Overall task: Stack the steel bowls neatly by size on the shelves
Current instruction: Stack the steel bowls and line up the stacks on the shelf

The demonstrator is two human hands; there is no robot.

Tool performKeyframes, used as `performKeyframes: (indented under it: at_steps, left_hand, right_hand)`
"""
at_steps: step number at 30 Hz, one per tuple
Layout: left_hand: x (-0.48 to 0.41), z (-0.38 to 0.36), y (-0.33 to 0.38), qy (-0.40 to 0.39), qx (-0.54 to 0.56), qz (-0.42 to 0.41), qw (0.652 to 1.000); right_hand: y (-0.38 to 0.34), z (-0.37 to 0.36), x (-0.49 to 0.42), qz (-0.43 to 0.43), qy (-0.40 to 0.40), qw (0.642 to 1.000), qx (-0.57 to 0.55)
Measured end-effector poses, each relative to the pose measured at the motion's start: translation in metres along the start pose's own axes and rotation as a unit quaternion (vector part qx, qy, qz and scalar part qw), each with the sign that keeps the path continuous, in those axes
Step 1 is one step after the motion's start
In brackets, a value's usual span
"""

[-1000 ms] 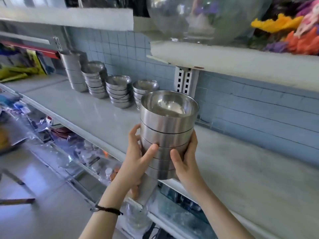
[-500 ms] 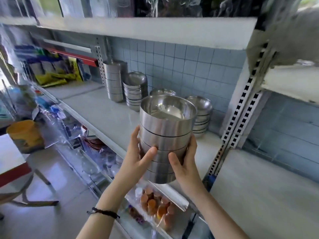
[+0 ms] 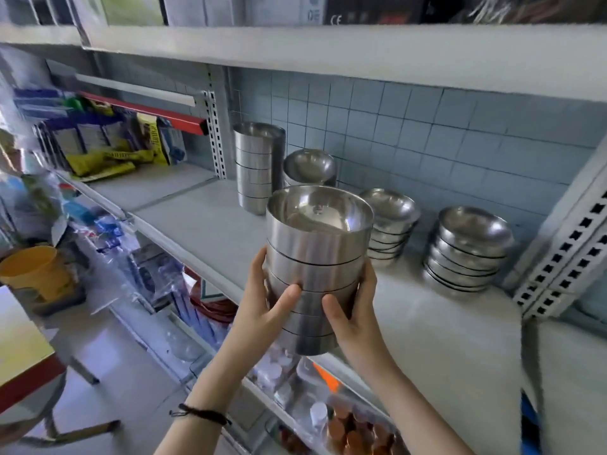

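Note:
I hold a nested stack of straight-sided steel bowls (image 3: 315,257) upright in front of the white middle shelf (image 3: 203,221). My left hand (image 3: 262,307) grips its left side, thumb across the front. My right hand (image 3: 353,313) grips its right side. On the shelf against the tiled wall stand other stacks: a tall straight-sided stack (image 3: 256,165), a rounded bowl stack (image 3: 310,165) behind my stack, a rounded stack (image 3: 391,221), and a wider rounded stack (image 3: 469,251) at the right.
A perforated upright (image 3: 565,257) bounds the shelf bay at the right, another upright (image 3: 215,136) at the left. Packaged goods (image 3: 108,146) fill the left bay. Lower shelves hold bagged items and jars (image 3: 348,431). A yellow bucket (image 3: 36,270) and a stool (image 3: 29,366) stand left.
My view has swung left along the shelf, bringing the shelf's bowl stacks closer and to the right of my held stack. Both hands keep the same grip.

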State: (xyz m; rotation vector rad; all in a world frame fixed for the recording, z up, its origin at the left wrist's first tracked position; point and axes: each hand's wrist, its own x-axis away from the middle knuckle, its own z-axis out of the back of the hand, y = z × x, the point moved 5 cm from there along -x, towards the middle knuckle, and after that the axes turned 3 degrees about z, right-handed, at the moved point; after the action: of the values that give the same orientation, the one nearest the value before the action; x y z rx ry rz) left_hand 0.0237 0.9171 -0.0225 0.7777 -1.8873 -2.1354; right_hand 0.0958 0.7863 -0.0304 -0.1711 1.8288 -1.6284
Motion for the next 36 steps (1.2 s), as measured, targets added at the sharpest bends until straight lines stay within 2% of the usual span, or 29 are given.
performKeyframes:
  at_steps: [9, 16, 22, 28, 33, 36]
  left_hand:
    - [-0.055, 0.105, -0.016, -0.039, -0.021, -0.012, 0.999]
    - [-0.115, 0.154, -0.030, -0.052, -0.009, -0.019, 0.998]
    - [-0.171, 0.192, -0.046, -0.063, -0.031, -0.026, 0.997]
    - [-0.201, 0.224, -0.064, -0.061, -0.026, -0.030, 0.997]
    - [-0.232, 0.244, -0.080, -0.075, -0.018, -0.023, 0.997]
    - [-0.257, 0.259, -0.087, -0.110, -0.022, -0.020, 0.993]
  right_hand:
    - [0.011, -0.105, -0.049, 0.028, 0.053, 0.998, 0.019]
    - [0.031, -0.149, -0.108, 0.050, 0.059, 0.997, 0.018]
    - [0.051, -0.180, -0.166, 0.058, 0.045, 0.997, 0.005]
    - [0.077, -0.207, -0.192, 0.036, -0.043, 0.998, -0.036]
    - [0.099, -0.222, -0.221, 0.025, -0.026, 0.999, -0.016]
    - [0.106, -0.233, -0.241, 0.017, -0.008, 1.000, -0.014]
